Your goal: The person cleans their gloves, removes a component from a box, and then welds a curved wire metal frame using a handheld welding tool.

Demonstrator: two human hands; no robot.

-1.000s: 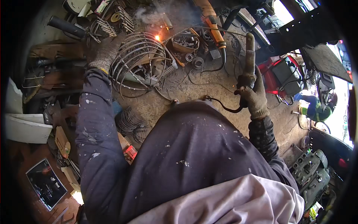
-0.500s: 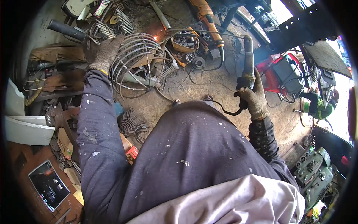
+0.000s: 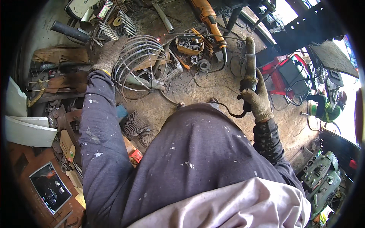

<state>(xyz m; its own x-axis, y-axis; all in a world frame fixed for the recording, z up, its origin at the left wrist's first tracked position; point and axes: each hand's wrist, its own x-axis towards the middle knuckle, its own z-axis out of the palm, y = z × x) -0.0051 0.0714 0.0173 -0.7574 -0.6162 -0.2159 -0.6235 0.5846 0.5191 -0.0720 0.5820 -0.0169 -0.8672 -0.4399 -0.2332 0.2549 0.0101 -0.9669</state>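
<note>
"Which step?"
"Likely welding the wire cage (image 3: pixel 149 54); the next move calls for a steady holder (image 3: pixel 251 62) and rod (image 3: pixel 205 35)."
"And the fingers?"
"Right hand (image 3: pixel 259 100): wrapped around the holder, well apart from the cage. Left hand (image 3: pixel 109 54): seemingly touching the cage's left edge; how closed, I cannot tell."

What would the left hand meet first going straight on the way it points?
The left hand would probably meet the wire cage at its fingers first, though exact depth is unclear.

Both gloved hands (image 3: pixel 108 56) well apart
</note>
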